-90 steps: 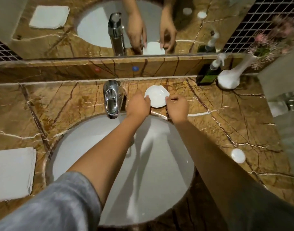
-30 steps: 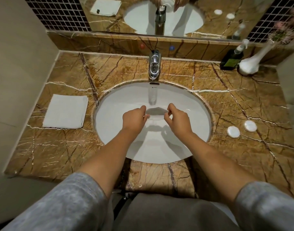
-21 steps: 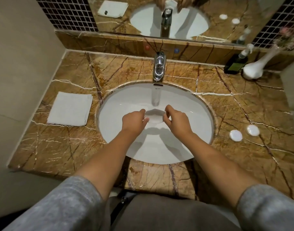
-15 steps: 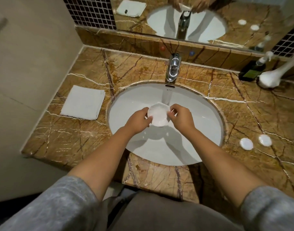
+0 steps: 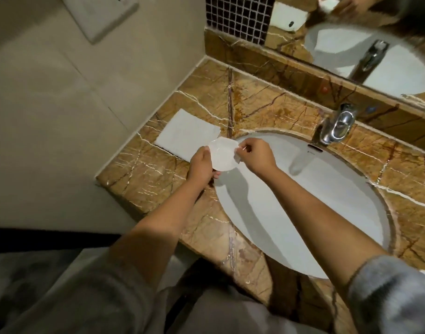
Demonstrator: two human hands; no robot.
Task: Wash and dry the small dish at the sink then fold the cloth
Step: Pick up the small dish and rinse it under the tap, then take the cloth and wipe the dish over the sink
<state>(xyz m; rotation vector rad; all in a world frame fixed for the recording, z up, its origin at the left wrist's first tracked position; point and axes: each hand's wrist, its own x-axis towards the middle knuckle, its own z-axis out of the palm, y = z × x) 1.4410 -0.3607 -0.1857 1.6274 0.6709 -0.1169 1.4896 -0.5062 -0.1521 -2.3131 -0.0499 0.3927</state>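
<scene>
A small white dish (image 5: 222,154) with a wavy rim is held between both hands over the left rim of the white sink (image 5: 327,213). My left hand (image 5: 200,165) grips its left edge from below. My right hand (image 5: 255,155) pinches its right edge. The dish tilts with its inside facing me. A folded white cloth (image 5: 186,135) lies flat on the brown marble counter (image 5: 139,172), just left of and behind the dish. Water runs from the chrome tap (image 5: 334,127) into the basin, to the right of the dish.
A beige tiled wall (image 5: 62,92) bounds the counter on the left. A mirror (image 5: 375,32) stands behind the marble ledge at the back. The counter's front edge runs diagonally below my forearms.
Both hands have carried the dish out from under the running water and leftward to the sink's left rim, near the cloth. My view has swung left.
</scene>
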